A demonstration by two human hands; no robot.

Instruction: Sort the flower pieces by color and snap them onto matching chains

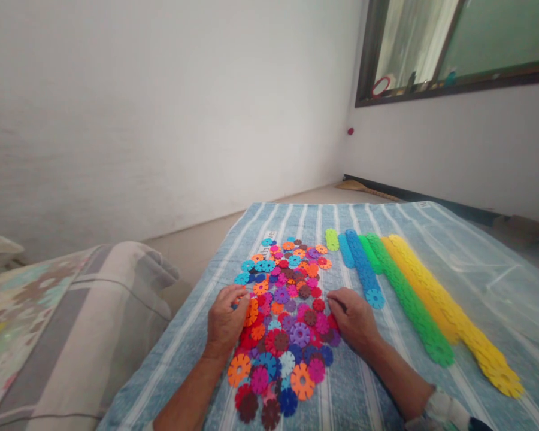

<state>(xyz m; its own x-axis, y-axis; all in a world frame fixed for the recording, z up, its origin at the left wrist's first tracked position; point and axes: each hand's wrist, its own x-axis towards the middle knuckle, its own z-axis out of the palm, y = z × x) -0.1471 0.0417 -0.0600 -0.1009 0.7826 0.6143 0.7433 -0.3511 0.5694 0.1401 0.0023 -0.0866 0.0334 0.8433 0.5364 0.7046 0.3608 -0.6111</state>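
Note:
A heap of flower-shaped plastic discs (281, 294) in orange, red, pink, purple, brown and blue lies on the striped cloth (233, 239). At the heap's left edge is my left hand (227, 317), its fingers curled in beside an orange disc (251, 312). What its fingertips hold, if anything, is hidden. My right hand (353, 317) rests by the right edge, with fingers bent together next to red and pink discs (322, 324). I cannot make out anything between its fingertips.
Overlapping rows of discs, blue (362, 263), green (408, 305) and yellow (458, 317), lie to the right, with a short lime row (332, 239) behind. A clear plastic sheet or bag (489, 269) is beyond them. Left stands a fabric-covered piece of furniture (117, 311).

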